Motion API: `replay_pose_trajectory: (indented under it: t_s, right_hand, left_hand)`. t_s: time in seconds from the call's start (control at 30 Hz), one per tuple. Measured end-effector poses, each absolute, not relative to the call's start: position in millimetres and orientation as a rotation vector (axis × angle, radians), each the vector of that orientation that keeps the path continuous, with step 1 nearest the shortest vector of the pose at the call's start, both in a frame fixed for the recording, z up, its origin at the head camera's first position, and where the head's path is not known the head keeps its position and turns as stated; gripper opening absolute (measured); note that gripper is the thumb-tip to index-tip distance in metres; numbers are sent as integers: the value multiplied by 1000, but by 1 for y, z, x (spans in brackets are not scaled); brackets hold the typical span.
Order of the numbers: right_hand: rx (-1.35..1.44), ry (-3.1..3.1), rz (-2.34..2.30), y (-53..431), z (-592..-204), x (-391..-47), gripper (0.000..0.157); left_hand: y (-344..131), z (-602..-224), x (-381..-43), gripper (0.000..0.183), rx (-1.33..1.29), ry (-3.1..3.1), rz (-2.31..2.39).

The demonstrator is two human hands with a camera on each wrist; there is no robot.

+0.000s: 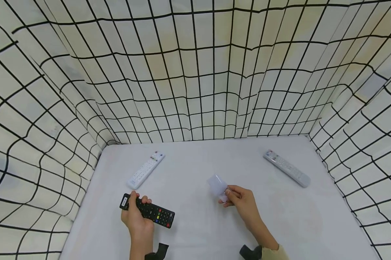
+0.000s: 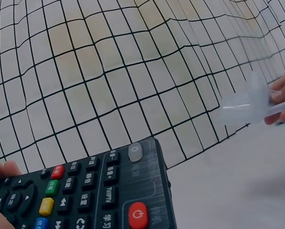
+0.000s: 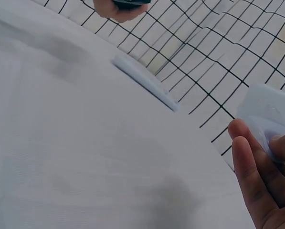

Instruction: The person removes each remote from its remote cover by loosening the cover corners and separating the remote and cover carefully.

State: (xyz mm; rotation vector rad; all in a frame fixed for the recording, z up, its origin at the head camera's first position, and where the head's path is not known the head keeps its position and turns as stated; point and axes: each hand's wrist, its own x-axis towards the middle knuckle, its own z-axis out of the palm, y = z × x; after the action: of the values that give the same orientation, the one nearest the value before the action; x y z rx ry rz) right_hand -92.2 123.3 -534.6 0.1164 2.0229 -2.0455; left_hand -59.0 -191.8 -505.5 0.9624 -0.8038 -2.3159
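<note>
My left hand [image 1: 137, 219] grips a black remote control [image 1: 159, 213] with coloured buttons, held at the left front over the white table. Large in the left wrist view, the remote's keypad [image 2: 100, 191] faces up, with a red power button near its end. Between thumb and fingers, my right hand [image 1: 246, 205] pinches a small translucent whitish plastic piece [image 1: 217, 185]. A flat, square-cornered plate [image 3: 264, 101] shows on that piece in the right wrist view, and a narrow stem sticks out in the left wrist view. Its exact kind I cannot tell.
A white remote control [image 1: 146, 169] lies slanted on the table [image 1: 195, 162] beyond my left hand. Farther right, a pale grey-white remote control [image 1: 287, 168] lies slanted the other way. White walls with a black grid [image 1: 195, 72] enclose the back and both sides.
</note>
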Motion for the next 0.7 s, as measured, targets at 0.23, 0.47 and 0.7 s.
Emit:
replay_pose_trajectory:
  t_s: [0.23,0.47,0.7]
  right_hand:
    - [184,2076,-2091,126,-539,-132,32]
    - [174,2115,-2071,125,-551,-170,34]
    - [214,2147,-2023,119,-559,-194,35]
  left_hand:
    - [-186,-514,-49,27,1040,-853,-2314]
    - [-181,-521,-44,32,1052,-881,-2323]
    - [-175,-525,-43,31,1073,-928,-2333]
